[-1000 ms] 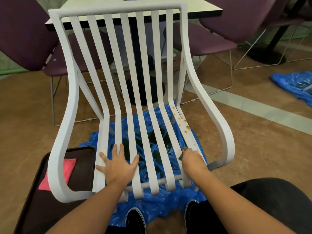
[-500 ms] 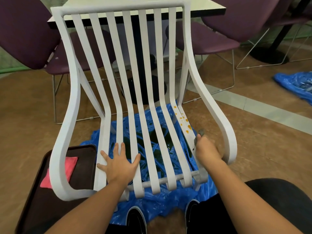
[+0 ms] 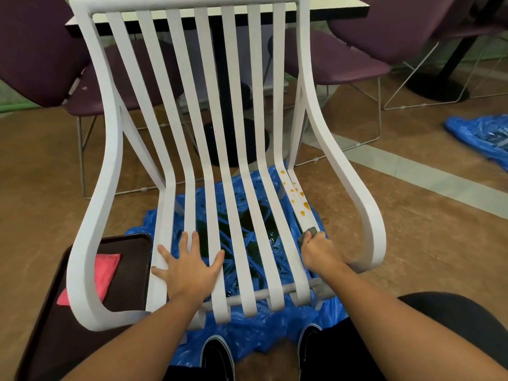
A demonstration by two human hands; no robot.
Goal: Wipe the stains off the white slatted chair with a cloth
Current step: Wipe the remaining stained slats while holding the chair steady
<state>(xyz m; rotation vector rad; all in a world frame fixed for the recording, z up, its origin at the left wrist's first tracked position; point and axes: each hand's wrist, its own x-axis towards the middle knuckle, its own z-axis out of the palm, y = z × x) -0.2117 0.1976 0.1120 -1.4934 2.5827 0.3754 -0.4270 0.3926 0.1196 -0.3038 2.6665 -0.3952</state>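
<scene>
On right slat (image 3: 312, 222) | right hand (image 3: 319, 250) grips wad, probably cloth (image 3: 309, 232) | left hand (image 3: 189, 268) splayed flat, bracing chair (image 3: 354, 193) | push far over stains (image 3: 305, 206), firmly.

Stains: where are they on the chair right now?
Head view, right side: the stains dot the two rightmost seat slats of the chair, near the backrest bend, just beyond the right hand gripping the grey cloth.
</scene>
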